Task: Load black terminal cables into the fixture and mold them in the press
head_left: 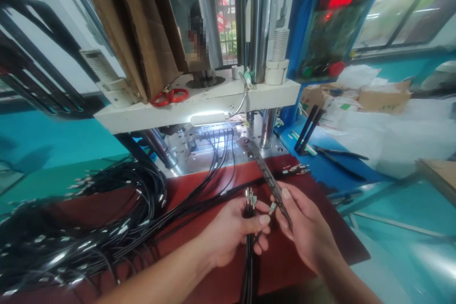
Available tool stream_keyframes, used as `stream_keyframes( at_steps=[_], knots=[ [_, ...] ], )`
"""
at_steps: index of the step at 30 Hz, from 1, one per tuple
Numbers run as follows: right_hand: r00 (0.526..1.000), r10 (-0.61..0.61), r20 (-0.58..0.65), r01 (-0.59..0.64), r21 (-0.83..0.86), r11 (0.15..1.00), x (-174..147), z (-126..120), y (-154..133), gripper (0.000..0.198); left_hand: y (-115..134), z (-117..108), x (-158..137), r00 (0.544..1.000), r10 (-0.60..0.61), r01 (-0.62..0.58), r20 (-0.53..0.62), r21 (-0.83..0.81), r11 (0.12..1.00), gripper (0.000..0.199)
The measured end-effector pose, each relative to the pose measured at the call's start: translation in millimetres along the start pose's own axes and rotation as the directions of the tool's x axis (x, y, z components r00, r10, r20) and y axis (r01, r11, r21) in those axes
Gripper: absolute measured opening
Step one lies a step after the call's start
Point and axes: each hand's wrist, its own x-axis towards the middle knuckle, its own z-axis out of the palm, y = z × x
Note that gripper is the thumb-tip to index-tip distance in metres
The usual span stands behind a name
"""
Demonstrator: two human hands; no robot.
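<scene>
My left hand [239, 228] is closed around a bundle of black cables [248, 266], whose small metal connector ends stick up above the fingers. One connector [272, 207] points off to the right between my two hands. My right hand [302, 223] grips a long dark metal bar [265, 171] with notches along it and a rounded far end. The bar slants up and left toward the press. Behind my hands, several black cables run into a lit metal mould [217, 137] on the press bed.
A big heap of black cables [71, 242] lies left on the red-brown mat [285, 266]. Red-handled scissors [169, 98] rest on the white press plate [203, 104]. Tweezers [342, 154] lie on a blue surface at right, near white bags [402, 128]. A control panel [331, 23] stands behind.
</scene>
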Motion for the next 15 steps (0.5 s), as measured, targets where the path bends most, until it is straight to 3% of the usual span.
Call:
stream_keyframes(
  at_steps=[6,15],
  knots=[
    [0.994,0.112,-0.007,-0.112,0.001,0.994,-1.4,-0.8,-1.0,0.047,-0.4,-2.1,-1.7,0.997,-0.029,0.027,0.065,0.036,0.999,0.029],
    [0.992,0.124,0.021,-0.121,-0.098,0.988,-4.7,-0.2,-2.6,0.047,-0.6,-1.7,-1.6,0.997,-0.051,0.048,0.056,0.059,0.997,0.028]
  ],
)
